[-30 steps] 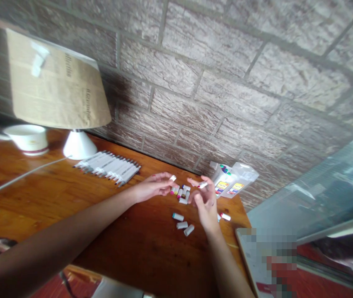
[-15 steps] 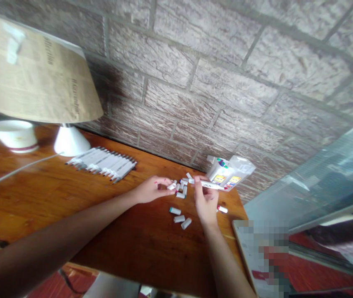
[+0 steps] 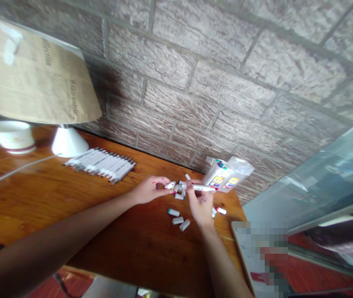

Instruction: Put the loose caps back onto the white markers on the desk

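My left hand pinches a white marker cap between thumb and fingers, over the table's middle. My right hand grips a white marker that lies nearly level, its red end pointing right. Between the two hands is a small pile of loose caps, partly hidden by my fingers. Nearer to me lie a cap with a blue-green end and two plain white caps. A red-ended cap rests right of my right wrist.
A row of capless-looking markers lies left of my hands. Behind my right hand stands a clear marker case with a few markers. A lamp and a white cup stand at left, and a brick wall runs behind the table.
My right hand has moved left with the marker, closer to my left hand and the caps. The marker's red end now shows clearly. My left hand keeps its pinch on the cap.
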Tool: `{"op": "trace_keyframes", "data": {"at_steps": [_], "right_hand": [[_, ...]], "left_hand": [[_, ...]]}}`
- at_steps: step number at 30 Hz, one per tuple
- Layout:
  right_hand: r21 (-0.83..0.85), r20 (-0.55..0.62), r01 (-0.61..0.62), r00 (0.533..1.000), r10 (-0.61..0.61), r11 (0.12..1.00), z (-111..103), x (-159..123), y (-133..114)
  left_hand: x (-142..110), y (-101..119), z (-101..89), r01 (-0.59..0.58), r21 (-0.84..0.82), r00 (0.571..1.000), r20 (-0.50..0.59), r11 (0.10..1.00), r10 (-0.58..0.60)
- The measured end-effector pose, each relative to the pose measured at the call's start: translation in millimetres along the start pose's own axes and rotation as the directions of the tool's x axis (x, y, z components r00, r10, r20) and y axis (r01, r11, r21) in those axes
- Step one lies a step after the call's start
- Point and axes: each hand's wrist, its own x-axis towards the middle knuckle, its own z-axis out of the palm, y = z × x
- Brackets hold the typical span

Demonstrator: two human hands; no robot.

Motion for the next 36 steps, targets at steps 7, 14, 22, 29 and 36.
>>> {"op": "trace_keyframes", "data": {"at_steps": [7,14,22,29,36], "right_hand": [[-0.063,0.071,0.041,0.997,-0.037,0.997,4.7,-2.0,8.8],[-0.099,0.025,0.061,0.998,-0.059,0.993,2.0,0.3,7.8],[-0.028,-0.079,0.062,0.995,-0.064,0.998,-2.6,1.1,0.0],[-0.043,-0.007,0.081,0.997,-0.081,0.996,0.4,-1.8,4.1],[-0.029,-0.002,0.085,0.996,-0.085,0.996,0.7,-1.4,5.3]], "left_hand": [[0.4,-3.2,0.1,-0.014,0.0,1.0,0.022,1.0,0.014],[0.0,-3.0,0.1,-0.038,0.024,0.999,0.026,0.999,0.037],[0.0,-4.0,0.2,-0.029,0.038,1.0,0.007,0.999,0.029],[0.1,-2.5,-0.3,-0.043,0.067,0.999,0.025,0.997,0.042],[0.1,-1.3,-0.3,-0.061,0.064,0.998,0.03,0.996,0.059]]}}
